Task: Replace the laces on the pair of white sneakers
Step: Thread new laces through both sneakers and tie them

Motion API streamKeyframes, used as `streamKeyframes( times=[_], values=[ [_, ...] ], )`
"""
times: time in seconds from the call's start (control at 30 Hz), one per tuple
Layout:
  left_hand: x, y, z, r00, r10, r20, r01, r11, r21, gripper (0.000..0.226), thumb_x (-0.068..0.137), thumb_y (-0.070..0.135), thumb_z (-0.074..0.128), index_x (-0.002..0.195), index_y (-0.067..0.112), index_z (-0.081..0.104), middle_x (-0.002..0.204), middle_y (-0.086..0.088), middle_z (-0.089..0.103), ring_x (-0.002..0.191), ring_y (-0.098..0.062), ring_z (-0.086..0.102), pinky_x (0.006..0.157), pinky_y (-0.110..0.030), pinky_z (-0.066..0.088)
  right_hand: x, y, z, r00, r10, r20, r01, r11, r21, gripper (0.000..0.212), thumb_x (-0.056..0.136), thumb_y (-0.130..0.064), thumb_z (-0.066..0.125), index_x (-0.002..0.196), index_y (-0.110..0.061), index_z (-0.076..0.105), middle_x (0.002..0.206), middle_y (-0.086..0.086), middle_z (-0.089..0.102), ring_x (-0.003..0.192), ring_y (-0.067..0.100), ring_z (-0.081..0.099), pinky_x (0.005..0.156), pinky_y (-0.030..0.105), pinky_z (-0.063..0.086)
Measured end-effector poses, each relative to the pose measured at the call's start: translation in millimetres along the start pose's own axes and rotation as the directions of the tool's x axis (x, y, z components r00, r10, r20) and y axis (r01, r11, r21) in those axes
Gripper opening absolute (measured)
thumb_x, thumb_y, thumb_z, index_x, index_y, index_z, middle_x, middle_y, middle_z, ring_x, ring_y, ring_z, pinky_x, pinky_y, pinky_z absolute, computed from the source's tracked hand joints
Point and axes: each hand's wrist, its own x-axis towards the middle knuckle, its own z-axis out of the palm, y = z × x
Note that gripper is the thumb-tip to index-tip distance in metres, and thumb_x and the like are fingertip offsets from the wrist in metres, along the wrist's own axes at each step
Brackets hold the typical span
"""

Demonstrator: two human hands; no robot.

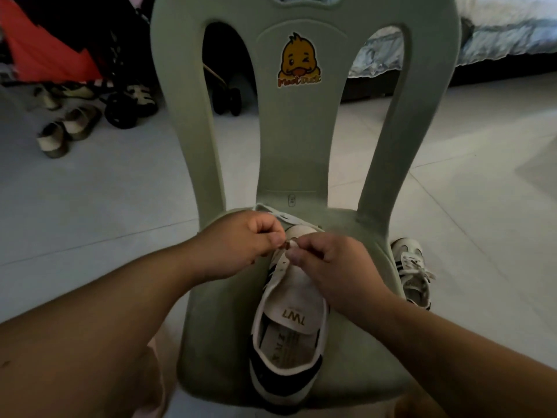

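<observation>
Tiled floor [90, 191], green plastic chair [295, 146] | white sneaker [289, 336] on seat, heel toward camera | left hand [241, 239] and right hand [331, 263] curled, both pinching white lace [271, 211] over front eyelets | second sneaker [413, 270] laced, on floor beside chair.

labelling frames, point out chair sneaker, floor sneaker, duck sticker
sneaker on the chair [295, 309]: head view, tongue
sneaker on the floor [413, 267]: head view, laced top
duck sticker [299, 60]: head view, duck's face
</observation>
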Motion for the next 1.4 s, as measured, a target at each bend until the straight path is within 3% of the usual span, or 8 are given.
streamKeyframes(
  times=[0.17, 0.33, 0.47, 0.6, 0.73, 0.87, 1.1, 1.4],
  values=[
    [12, -9, 18, 0.989, -0.132, -0.067, 0.131, 0.991, -0.007, 0.032, 0.099, 0.038, 0.040, 0.093, 0.017, 0.064, 0.088, -0.002, 0.067, 0.081, -0.018, 0.063, 0.076, -0.037, 0.053, 8, 5, -5, 0.976, 0.193, -0.099, -0.166, 0.959, 0.231, 0.015, 0.092, -0.031, 0.059, 0.080, -0.032, 0.067, 0.060, -0.010, 0.066, 0.052, -0.004, 0.058, 0.047, 0.005, 0.038],
    [21, -15, 41, 0.986, -0.116, -0.118, 0.146, 0.944, 0.296, 0.029, 0.077, 0.051, 0.068, 0.094, 0.028, 0.063, 0.085, 0.012, 0.062, 0.079, -0.006, 0.058, 0.067, -0.023, 0.048, 14, 14, -4, 0.957, 0.288, -0.034, -0.281, 0.950, 0.138, 0.017, 0.092, -0.032, 0.059, 0.080, -0.027, 0.070, 0.072, -0.013, 0.067, 0.065, -0.002, 0.060, 0.057, 0.018, 0.043],
    [29, -8, 40, 0.984, -0.124, -0.126, 0.164, 0.910, 0.382, 0.017, 0.074, 0.028, 0.067, 0.088, 0.022, 0.073, 0.084, 0.003, 0.070, 0.077, -0.012, 0.063, 0.073, -0.028, 0.054, 14, 17, -5, 0.960, 0.278, -0.010, -0.276, 0.955, 0.109, 0.010, 0.086, -0.028, 0.067, 0.081, -0.029, 0.076, 0.074, -0.019, 0.067, 0.071, -0.004, 0.059, 0.060, 0.015, 0.040],
    [35, -7, 30, 0.982, -0.177, -0.058, 0.186, 0.939, 0.288, 0.018, 0.079, 0.017, 0.065, 0.089, 0.025, 0.078, 0.085, 0.006, 0.072, 0.075, -0.008, 0.063, 0.068, -0.018, 0.051, 16, 12, -6, 0.959, 0.272, 0.079, -0.274, 0.962, 0.012, 0.016, 0.088, -0.020, 0.062, 0.093, -0.025, 0.076, 0.081, -0.016, 0.065, 0.081, 0.001, 0.059, 0.067, 0.013, 0.043],
    [34, -11, 26, 0.963, -0.269, -0.030, 0.270, 0.962, 0.047, 0.022, 0.079, 0.007, 0.068, 0.093, 0.022, 0.075, 0.091, 0.000, 0.072, 0.084, -0.019, 0.068, 0.077, -0.032, 0.059, 20, 1, -8, 0.956, 0.265, 0.129, -0.253, 0.962, -0.105, 0.019, 0.086, -0.017, 0.061, 0.088, -0.027, 0.077, 0.083, -0.012, 0.070, 0.083, 0.008, 0.064, 0.078, 0.021, 0.051],
    [31, -15, 26, 0.958, -0.287, -0.020, 0.286, 0.958, -0.038, 0.025, 0.080, 0.004, 0.068, 0.100, 0.019, 0.074, 0.093, 0.003, 0.071, 0.086, -0.017, 0.067, 0.075, -0.031, 0.058, 26, 1, 2, 0.959, 0.259, 0.117, -0.223, 0.941, -0.253, 0.020, 0.086, -0.019, 0.056, 0.091, -0.021, 0.076, 0.095, -0.002, 0.072, 0.089, 0.015, 0.065, 0.082, 0.028, 0.053],
    [28, -19, 27, 0.967, -0.244, -0.077, 0.244, 0.970, -0.010, 0.027, 0.080, 0.010, 0.067, 0.103, 0.023, 0.073, 0.102, 0.007, 0.069, 0.087, -0.010, 0.064, 0.074, -0.025, 0.056, 20, 3, 14, 0.963, 0.265, 0.051, -0.255, 0.956, -0.147, 0.019, 0.087, -0.018, 0.057, 0.090, -0.027, 0.074, 0.090, -0.005, 0.069, 0.083, 0.013, 0.064, 0.079, 0.030, 0.055],
    [15, -29, 40, 0.931, -0.351, -0.104, 0.313, 0.910, -0.271, 0.033, 0.076, 0.024, 0.074, 0.109, 0.025, 0.070, 0.095, 0.011, 0.069, 0.084, 0.000, 0.062, 0.073, -0.017, 0.048, 4, 20, 39, 0.944, 0.266, -0.194, -0.248, 0.962, 0.111, 0.019, 0.079, -0.011, 0.063, 0.069, -0.026, 0.060, 0.070, -0.008, 0.063, 0.070, 0.006, 0.055, 0.056, 0.012, 0.037]
  ],
)
